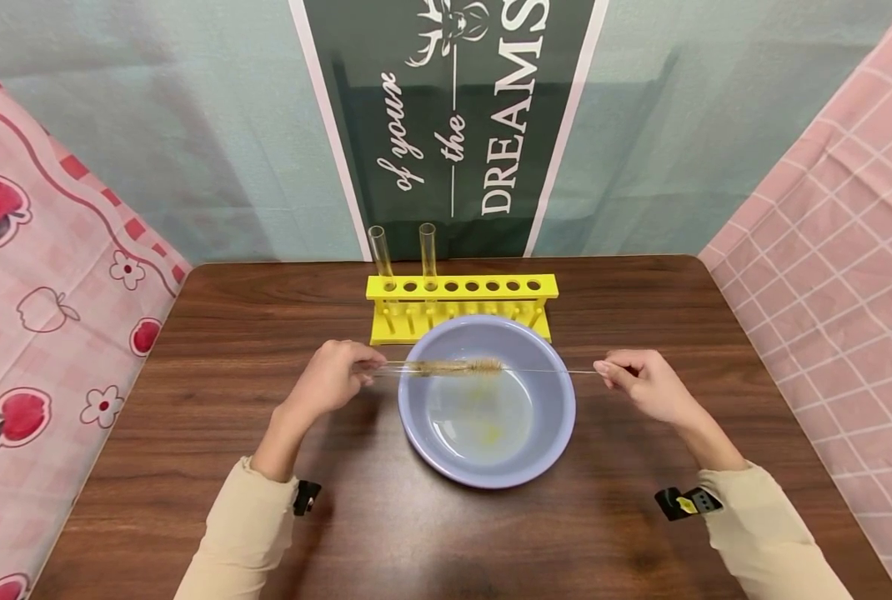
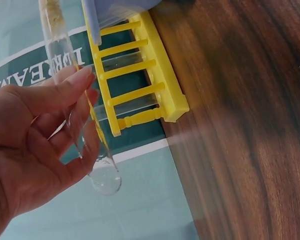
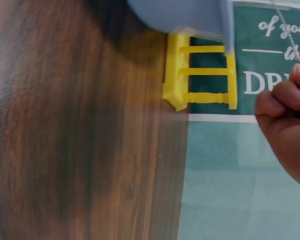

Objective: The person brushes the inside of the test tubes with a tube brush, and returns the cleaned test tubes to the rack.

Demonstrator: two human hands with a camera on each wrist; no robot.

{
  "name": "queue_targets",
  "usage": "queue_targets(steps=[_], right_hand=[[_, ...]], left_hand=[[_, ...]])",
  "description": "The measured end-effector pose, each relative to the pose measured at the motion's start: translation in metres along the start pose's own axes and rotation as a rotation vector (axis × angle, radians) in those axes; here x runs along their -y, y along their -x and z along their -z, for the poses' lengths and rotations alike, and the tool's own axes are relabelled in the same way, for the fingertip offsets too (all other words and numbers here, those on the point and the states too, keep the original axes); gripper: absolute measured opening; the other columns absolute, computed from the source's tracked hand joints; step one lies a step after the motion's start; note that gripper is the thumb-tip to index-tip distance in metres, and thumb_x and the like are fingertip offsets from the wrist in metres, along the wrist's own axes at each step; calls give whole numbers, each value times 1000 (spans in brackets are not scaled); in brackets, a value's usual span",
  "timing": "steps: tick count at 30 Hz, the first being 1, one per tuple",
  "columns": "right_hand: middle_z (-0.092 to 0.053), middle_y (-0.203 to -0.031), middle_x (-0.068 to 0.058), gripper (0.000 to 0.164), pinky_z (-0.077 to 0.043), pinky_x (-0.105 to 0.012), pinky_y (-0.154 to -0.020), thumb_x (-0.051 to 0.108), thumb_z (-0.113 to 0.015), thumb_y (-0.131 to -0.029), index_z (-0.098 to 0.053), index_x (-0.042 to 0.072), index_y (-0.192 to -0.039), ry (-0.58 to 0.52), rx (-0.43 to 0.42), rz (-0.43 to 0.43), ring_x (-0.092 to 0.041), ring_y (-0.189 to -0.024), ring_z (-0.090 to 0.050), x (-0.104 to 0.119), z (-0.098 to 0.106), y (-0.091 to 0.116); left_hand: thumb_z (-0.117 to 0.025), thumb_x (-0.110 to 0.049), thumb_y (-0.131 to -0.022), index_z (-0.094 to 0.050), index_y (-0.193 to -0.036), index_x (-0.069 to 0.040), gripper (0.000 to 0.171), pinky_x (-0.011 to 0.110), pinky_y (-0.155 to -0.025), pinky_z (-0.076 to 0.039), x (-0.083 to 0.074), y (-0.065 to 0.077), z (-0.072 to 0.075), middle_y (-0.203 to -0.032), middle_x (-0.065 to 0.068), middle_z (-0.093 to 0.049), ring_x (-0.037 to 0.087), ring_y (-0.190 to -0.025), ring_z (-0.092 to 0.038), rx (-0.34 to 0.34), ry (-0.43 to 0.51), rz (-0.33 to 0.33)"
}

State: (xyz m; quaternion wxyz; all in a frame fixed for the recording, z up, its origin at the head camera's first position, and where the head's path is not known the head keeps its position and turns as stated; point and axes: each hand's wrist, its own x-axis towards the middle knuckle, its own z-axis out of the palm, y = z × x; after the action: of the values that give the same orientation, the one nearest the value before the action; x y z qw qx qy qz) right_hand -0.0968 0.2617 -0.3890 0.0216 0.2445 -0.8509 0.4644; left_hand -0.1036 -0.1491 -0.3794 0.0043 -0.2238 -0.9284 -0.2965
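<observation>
My left hand point(image 1: 331, 377) grips a clear glass test tube point(image 2: 106, 176) near its rounded closed end, the tube lying level above the basin. Most of the tan bristles of a test tube brush point(image 1: 485, 366) sit inside the tube; a tuft sticks out of its mouth. To the right, my right hand point(image 1: 647, 386) pinches the thin twisted wire handle point(image 3: 287, 31) of the brush between thumb and fingers. Below the tube stands a lavender basin point(image 1: 562, 417) with shallow, clear liquid and yellowish patches in it.
Directly behind the basin, a yellow test tube rack point(image 1: 476, 287) holds two clear test tubes point(image 1: 428, 250) toward its left end. The brown wood table point(image 1: 491, 542) ends at a printed cloth backdrop point(image 1: 251, 167). Pink patterned cloths point(image 1: 851, 233) flank both sides.
</observation>
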Motion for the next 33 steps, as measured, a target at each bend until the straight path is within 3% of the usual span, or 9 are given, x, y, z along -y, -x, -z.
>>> queue_targets(steps=[6, 8, 11, 16, 19, 23, 27, 33], right_hand=[[-46, -58, 2, 35, -32, -20, -46, -25, -57, -72, -54, 9, -63, 137, -150, 167, -8, -50, -40, 19, -8, -1], [-47, -58, -1, 34, -32, -20, -46, -24, -58, -72, -55, 9, -62, 161, -164, 164, -8, -49, -40, 21, -9, -1], [-43, -54, -2, 33, -31, -22, -44, -18, -57, -78, -53, 10, -60, 118, -126, 70, -6, -48, -37, 16, -5, -1], [-36, -50, 3, 30, -25, -28, -39, -2, -54, -89, -49, -1, -59, -55, 7, -180, -4, -45, -28, -1, 9, -5], [-34, -49, 3, 35, -20, -31, -38, 4, -53, -91, -45, -9, -60, -217, 95, -314, -7, -43, -25, -2, 17, -9], [-33, -48, 3, 36, -11, -34, -41, 3, -49, -92, -47, -2, -56, -508, 195, -467, -13, -41, -17, 0, 26, -13], [-25, -49, 0, 38, -7, -33, -44, -2, -42, -93, -48, 7, -56, -709, 274, -516, -17, -43, -10, -2, 33, -17], [-17, -51, -5, 40, -8, -32, -43, -5, -35, -94, -46, 6, -57, -813, 323, -469, -19, -44, -7, -10, 38, -14]], left_hand=[[-60, 19, -69, -69, -90, 4, 27, 29, -66, -52, 7, 1, 4, -85, 13, -68, 19, -72, -65, 81, 85, 32], [-63, 17, -69, -69, -91, 3, 26, 29, -66, -52, 8, 1, 4, -85, 12, -68, 19, -72, -65, 89, 82, 40], [-64, 17, -69, -70, -90, 2, 26, 30, -66, -52, 8, 0, 3, -84, 11, -68, 19, -72, -65, 74, 58, 38], [-65, 15, -67, -71, -90, -2, 28, 34, -70, -51, 7, 1, 1, -85, 7, -69, 19, -76, -65, 0, -49, 18], [-68, 12, -68, -71, -91, -4, 29, 38, -73, -50, 7, 3, 0, -87, 6, -68, 21, -80, -64, -24, -91, 22], [-68, 12, -68, -70, -93, -4, 30, 38, -73, -50, 8, 5, -1, -87, 6, -68, 22, -81, -64, -29, -89, 14], [-69, 11, -68, -71, -93, -5, 30, 39, -72, -49, 8, 6, 0, -86, 5, -68, 23, -82, -62, -49, -111, 8], [-70, 12, -67, -71, -92, -5, 30, 38, -70, -49, 8, 8, -1, -84, 4, -68, 22, -81, -62, -70, -117, 3]])
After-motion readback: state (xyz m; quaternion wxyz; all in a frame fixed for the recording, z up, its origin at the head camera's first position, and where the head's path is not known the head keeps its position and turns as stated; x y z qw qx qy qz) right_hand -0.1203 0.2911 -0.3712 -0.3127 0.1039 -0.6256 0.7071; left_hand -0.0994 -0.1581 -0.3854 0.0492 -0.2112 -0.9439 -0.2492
